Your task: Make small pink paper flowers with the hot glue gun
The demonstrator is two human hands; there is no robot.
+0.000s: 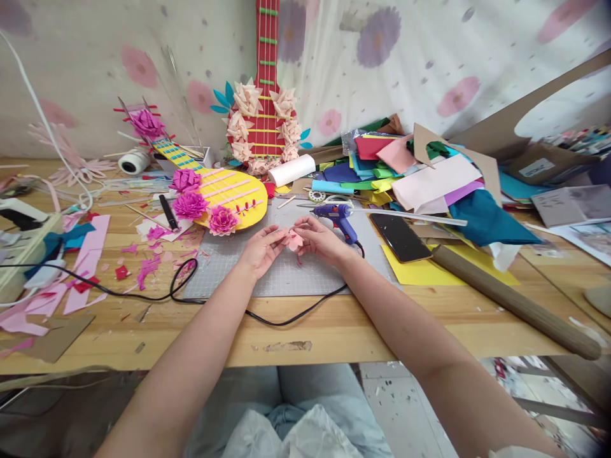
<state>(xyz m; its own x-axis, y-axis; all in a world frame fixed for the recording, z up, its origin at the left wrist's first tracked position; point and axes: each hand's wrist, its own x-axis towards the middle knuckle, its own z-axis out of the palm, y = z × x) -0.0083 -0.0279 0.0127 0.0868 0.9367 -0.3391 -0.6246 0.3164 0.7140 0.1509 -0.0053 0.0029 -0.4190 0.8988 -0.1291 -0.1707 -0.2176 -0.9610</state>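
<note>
- Your left hand [261, 250] and right hand [319, 240] pinch a pink paper flower [294, 240] above the cutting mat [296, 283].
- Mat surface shows between your forearms, to its front edge.
- Black cable [281, 324] crosses that edge.

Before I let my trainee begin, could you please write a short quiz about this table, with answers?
1. What do the left hand and right hand hold between them?
2. True or false: the phone lies to the right of the glue gun.
3. The glue gun rests on: a) the phone; b) the grey mat; c) the yellow guitar.

Key: 1. A pink piece. 2. True. 3. b.
</note>
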